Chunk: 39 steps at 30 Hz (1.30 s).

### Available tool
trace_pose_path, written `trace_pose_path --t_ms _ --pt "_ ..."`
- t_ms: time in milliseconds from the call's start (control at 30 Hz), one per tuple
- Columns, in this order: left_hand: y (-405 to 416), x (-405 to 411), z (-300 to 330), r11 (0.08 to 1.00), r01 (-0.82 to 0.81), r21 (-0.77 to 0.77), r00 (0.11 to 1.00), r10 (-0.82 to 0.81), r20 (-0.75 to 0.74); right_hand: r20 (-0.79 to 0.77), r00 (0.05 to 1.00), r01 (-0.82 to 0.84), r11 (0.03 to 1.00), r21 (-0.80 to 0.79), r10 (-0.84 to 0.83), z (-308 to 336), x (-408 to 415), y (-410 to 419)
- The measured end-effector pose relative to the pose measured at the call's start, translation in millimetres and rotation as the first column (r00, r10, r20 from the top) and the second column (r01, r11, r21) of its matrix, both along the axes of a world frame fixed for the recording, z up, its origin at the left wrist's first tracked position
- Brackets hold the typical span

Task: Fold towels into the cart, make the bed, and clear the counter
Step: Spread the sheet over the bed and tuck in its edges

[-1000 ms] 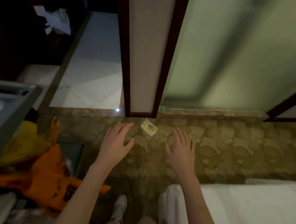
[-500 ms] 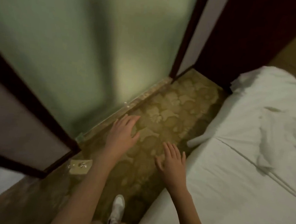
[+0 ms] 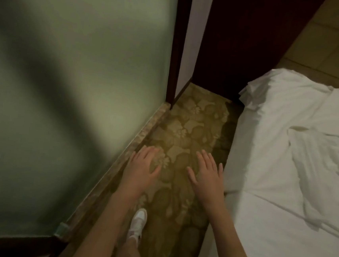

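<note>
Narrow strip of floral carpet (image 3: 186, 134) between frosted glass wall (image 3: 64, 97) on the left and bed (image 3: 281, 201) on the right; room enough for one foot's width and a little more. Stone sill (image 3: 134, 143) along the foot of the glass, ending at a dark wooden post (image 3: 177, 46). Far end of the strip closed by a dark wooden panel (image 3: 245, 42). Left hand (image 3: 141, 167) held out over the carpet near the sill, fingers straight and spread, holding nothing. Right hand (image 3: 207, 173) likewise flat and empty, just beside the mattress edge, not touching it. Hands apart from each other. White shoe (image 3: 137, 222) on the carpet below the left forearm. White sheet (image 3: 317, 153) rumpled, creased toward the head end. Dim, yellowish light.
</note>
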<state>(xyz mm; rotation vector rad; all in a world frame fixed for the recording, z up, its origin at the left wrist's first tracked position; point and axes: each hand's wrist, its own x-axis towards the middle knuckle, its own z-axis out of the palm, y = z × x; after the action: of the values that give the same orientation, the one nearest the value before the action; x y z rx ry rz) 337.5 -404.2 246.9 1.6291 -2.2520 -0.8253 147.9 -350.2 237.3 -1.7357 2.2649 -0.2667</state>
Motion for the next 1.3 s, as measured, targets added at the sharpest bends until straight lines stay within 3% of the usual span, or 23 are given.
trace_pose_path --t_ms 233,400,533,633,833,1033,1300 --pt "-161 -17 4 0.999 -0.038 -0.012 0.998 0.038 0.044 0.028 1.000 0.004 0.997 -0.071 -0.002 23 -25 -170" --pt "-243 -126 1 0.983 0.183 -0.033 0.983 -0.181 0.041 0.073 0.984 0.162 0.987 -0.014 -0.161 9 -102 -207" --pt "-288 -268 -6 0.906 0.419 -0.062 0.908 -0.416 0.053 0.041 0.939 0.341 0.940 -0.002 -0.341 -10 -203 -217" --pt "-308 -382 0 0.826 0.561 -0.044 0.828 -0.560 0.037 0.032 0.876 0.480 0.876 0.041 -0.481 -22 -275 -213" --pt "-302 -568 15 0.657 0.752 -0.051 0.656 -0.754 -0.025 0.026 0.658 0.750 0.659 0.056 -0.752 -38 -391 -187" --pt "-326 -667 -10 0.501 0.865 0.036 0.501 -0.865 0.014 0.043 0.516 0.852 0.518 0.073 -0.855 -39 -481 -202" --pt "-442 -776 -65 0.347 0.924 0.157 0.343 -0.938 0.053 0.049 0.357 0.924 0.360 0.131 -0.933 -76 -602 -299"
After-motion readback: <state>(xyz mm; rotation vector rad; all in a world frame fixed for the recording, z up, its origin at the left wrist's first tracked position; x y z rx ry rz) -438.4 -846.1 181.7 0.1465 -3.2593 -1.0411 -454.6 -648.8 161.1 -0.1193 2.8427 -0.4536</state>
